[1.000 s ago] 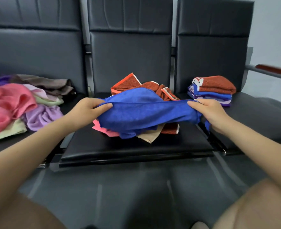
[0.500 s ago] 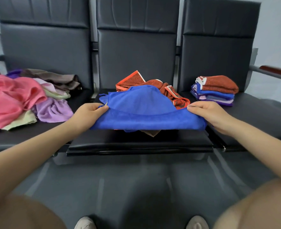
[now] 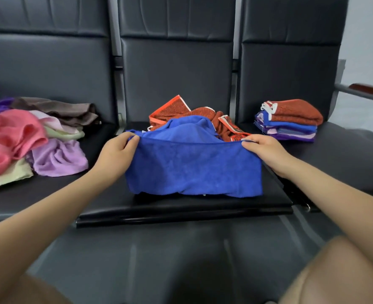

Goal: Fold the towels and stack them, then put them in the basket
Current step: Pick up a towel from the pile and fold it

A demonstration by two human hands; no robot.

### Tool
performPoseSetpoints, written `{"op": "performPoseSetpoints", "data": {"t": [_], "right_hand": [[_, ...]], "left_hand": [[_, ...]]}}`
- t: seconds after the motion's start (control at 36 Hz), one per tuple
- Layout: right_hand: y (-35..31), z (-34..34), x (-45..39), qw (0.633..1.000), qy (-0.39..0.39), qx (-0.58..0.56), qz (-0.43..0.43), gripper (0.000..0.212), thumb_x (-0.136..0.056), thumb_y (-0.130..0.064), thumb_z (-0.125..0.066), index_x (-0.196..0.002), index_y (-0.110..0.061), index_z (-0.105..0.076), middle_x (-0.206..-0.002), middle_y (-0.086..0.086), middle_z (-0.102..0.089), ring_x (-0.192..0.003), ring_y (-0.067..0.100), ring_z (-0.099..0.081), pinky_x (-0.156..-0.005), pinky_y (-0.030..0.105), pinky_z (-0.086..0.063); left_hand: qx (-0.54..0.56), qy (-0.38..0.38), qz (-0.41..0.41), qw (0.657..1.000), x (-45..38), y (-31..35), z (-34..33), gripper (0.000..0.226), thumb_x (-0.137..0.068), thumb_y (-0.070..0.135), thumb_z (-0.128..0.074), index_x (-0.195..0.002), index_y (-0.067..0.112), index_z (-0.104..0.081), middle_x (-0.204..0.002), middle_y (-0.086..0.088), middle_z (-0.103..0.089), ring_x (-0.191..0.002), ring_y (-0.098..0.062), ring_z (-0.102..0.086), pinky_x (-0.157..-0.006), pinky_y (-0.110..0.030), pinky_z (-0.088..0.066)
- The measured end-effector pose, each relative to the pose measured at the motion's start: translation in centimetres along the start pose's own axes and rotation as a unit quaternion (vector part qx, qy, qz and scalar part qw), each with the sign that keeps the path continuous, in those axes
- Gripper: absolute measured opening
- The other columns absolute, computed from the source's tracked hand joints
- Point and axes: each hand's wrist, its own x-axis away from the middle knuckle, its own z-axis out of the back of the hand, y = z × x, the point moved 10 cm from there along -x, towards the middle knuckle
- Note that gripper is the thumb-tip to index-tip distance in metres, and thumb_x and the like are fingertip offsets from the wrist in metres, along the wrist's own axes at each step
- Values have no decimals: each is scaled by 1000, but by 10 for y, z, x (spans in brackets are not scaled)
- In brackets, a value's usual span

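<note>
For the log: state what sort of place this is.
Probably a waiting area or office lobby, not a laundry room. The towels lie on a row of joined black padded seats with tall backs, an armrest ends the row, and the wall is bare.

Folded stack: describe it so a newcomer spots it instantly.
Three dark seats stand in a row; look at the rightmost one. The folded stack sits on its cushion. Unlike the loose heap on the left seat, it is neat and flat, with a rust-red towel on top.
</note>
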Motion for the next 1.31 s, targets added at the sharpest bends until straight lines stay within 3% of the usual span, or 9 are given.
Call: {"op": "performPoseSetpoints", "data": {"t": [0.22, 0.39, 0.53, 0.67, 0.89, 1.0, 1.08, 1.22, 1.31], "right_hand": [[10, -6, -47, 996, 92, 0, -10, 15, -96, -14, -52, -95, -11, -67, -89, 6, -64, -77, 15, -56, -65, 27, -41], [32, -24, -70, 996, 77, 23, -31, 15, -94, -12, -56, -90, -10, -70, -93, 10, -68, -85, 17, -59, -74, 29, -44], [41, -40, -84, 998, 37, 49, -29, 27, -93, -9, -57, -69, -21, -61, -71, -6, -59, -69, 7, -52, -64, 26, -39], [53, -53, -87, 998, -16, 1, -57, 20, -92, -10, -62, -77, -23, -64, -82, -8, -63, -78, 5, -56, -72, 21, -42], [55, -48, -84, 996, -33, -54, -64, 15, -86, -8, -68, -76, -18, -63, -75, -7, -62, -72, 6, -56, -67, 21, -42], [49, -35, -82, 997, 2, -69, -45, 18, -83, -7, -71, -73, -17, -61, -68, -8, -60, -62, 0, -55, -57, 11, -42], [47, -28, -79, 995, 12, -94, -45, 17, -84, -6, -71, -74, -17, -62, -70, -4, -62, -66, 5, -57, -62, 17, -44], [59, -24, -68, 994, -29, -61, -86, 12, -90, -15, -65, -79, -15, -63, -74, -4, -62, -67, 6, -56, -56, 17, -43], [67, -19, -62, 992, -35, -65, -107, 12, -93, -15, -63, -81, -13, -65, -77, -2, -63, -72, 9, -59, -57, 18, -46]], "left_hand": [[12, 26, 30, 999, -55, -7, -18, 27, -101, 22, -41, -79, 14, -54, -70, 6, -52, -64, -5, -45, -59, -16, -35], [-6, 16, 51, 999, -82, -30, -36, 28, -102, 23, -40, -87, 8, -57, -76, -1, -56, -75, -17, -48, -64, -30, -32], [-18, 4, 67, 998, -92, -49, -57, 28, -102, 22, -40, -101, 5, -62, -95, -7, -61, -91, -20, -50, -74, -27, -31], [-9, -41, 92, 995, -94, -57, -78, 30, -102, 24, -39, -110, 7, -63, -101, -5, -59, -99, -21, -53, -78, -28, -34], [80, -91, 131, 984, -95, -69, -87, 31, -99, 29, -45, -100, 4, -65, -99, -13, -64, -86, -17, -53, -83, -34, -41], [95, -110, 121, 982, -92, -67, -85, 29, -97, 26, -50, -94, 3, -66, -87, -7, -60, -81, -15, -51, -77, -31, -39], [100, -126, 110, 981, -86, -61, -85, 27, -98, 22, -50, -93, 1, -66, -82, -2, -60, -79, -14, -51, -75, -29, -39], [59, -165, 97, 980, -78, -57, -88, 25, -97, 22, -53, -98, 2, -68, -85, -4, -62, -77, -15, -52, -75, -31, -40], [28, -133, 89, 987, -82, -59, -76, 24, -96, 20, -52, -93, 3, -70, -81, -5, -62, -75, -17, -51, -73, -32, -40]]}}
